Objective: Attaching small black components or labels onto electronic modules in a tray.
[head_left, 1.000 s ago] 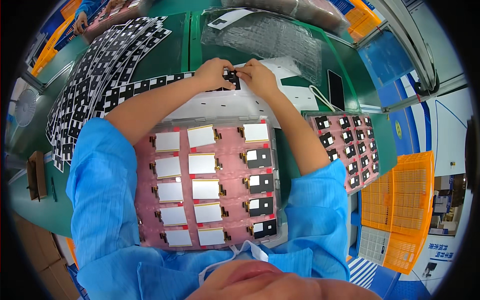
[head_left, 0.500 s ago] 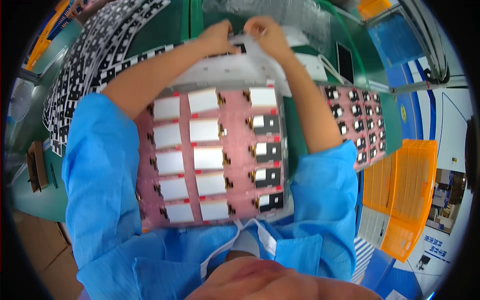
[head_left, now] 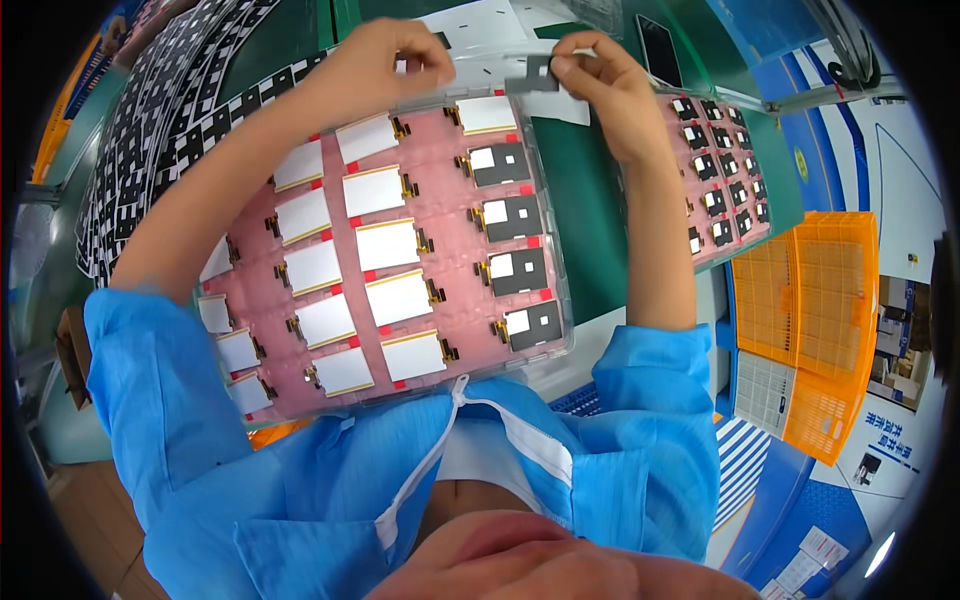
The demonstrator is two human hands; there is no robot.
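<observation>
My right hand (head_left: 612,88) pinches a small dark grey sticker (head_left: 533,76) with cut-outs by its right end, above the far edge of a pink tray (head_left: 450,190). My left hand (head_left: 390,62) is bent over the tray's far edge, thumb and fingers closed together. Whatever may be between them cannot be made out. Rows of flat white panels (head_left: 388,243) with short brown-gold ribbon connectors lie in the tray. In its right column, several panels carry black stickers (head_left: 524,216) like the one in my hand; the farthest panel (head_left: 487,115) there is all white.
Sheets of black stickers (head_left: 150,130) spread over the green table at the left. A white sheet (head_left: 475,30) lies beyond the tray. At right are a second pink tray (head_left: 722,185) with small parts, a phone (head_left: 658,50) and orange crates (head_left: 800,310).
The tray appears lower left in view, partly from a shift of the camera. My right hand has come away from the white sheet and now shows a dark sticker. My left hand's fingers have curled in.
</observation>
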